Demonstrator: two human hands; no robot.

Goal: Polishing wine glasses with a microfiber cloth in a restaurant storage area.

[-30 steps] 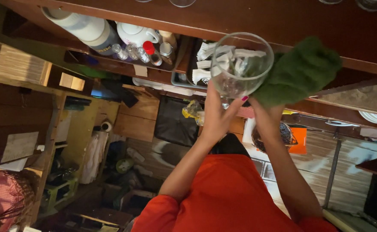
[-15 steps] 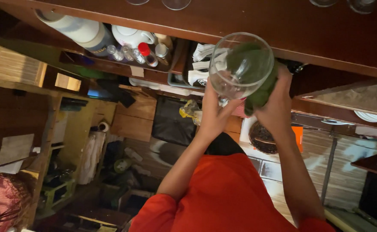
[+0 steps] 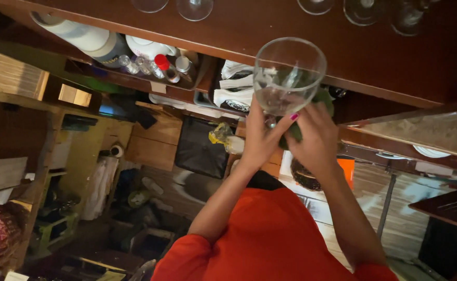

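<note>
While both hands' fingers point(image 3: 264, 120) grip its base, the wine glass point(image 3: 289, 73) rises above them.

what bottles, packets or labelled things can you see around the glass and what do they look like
Large bottle: upper left shelf, white cylinder with a dark band.
Small bottles: beside it, clear, one red cap, others silver.
Folded white packets: tray left of the wine glass, one with a dark round mark.

Wine glass point(image 3: 289, 75) between bottles point(image 3: 158, 65) and plate point(image 3: 431, 152).
</note>
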